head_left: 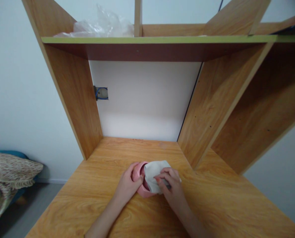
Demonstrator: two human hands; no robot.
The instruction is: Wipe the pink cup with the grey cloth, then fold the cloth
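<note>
A small pink bowl [139,190] rests on the wooden desk [112,211] in front of me. My left hand [127,186] wraps round the bowl's left rim and holds it. My right hand [170,190] presses a folded white cloth [153,172] into and over the bowl's right side, its fingers pinched on the cloth. Most of the bowl is hidden under the cloth and my hands.
Wooden side panels [75,99] and a shelf with a green edge [162,39] frame the desk alcove. Crumpled clear plastic [100,26] lies on the shelf. A blue socket box [101,93] sits on the white back wall. A bed with a patterned cover [6,175] stands at the left.
</note>
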